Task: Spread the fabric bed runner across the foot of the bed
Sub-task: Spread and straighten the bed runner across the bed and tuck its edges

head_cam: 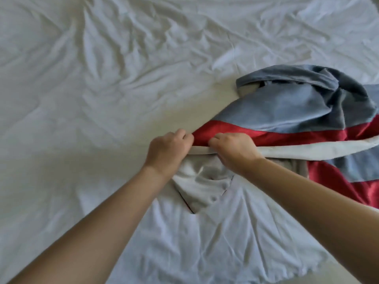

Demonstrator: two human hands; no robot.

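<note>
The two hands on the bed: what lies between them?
In the head view, only the bed runner: its red band fills the gap between the left hand and right hand, with its cream strip just below.

Items in view, by count. One bed runner (287, 111), bunched, showing three colours of cloth (blue-grey, red, off-white). One white sheet (102, 78), covering the whole visible bed surface. Two hands: one left hand (168, 152) and one right hand (233, 148). Two bare forearms: one left forearm (92, 222) and one right forearm (317, 195). Whether the pale cloth (201, 187) beneath the hands is a further separate piece or part of the runner cannot be told.
</note>
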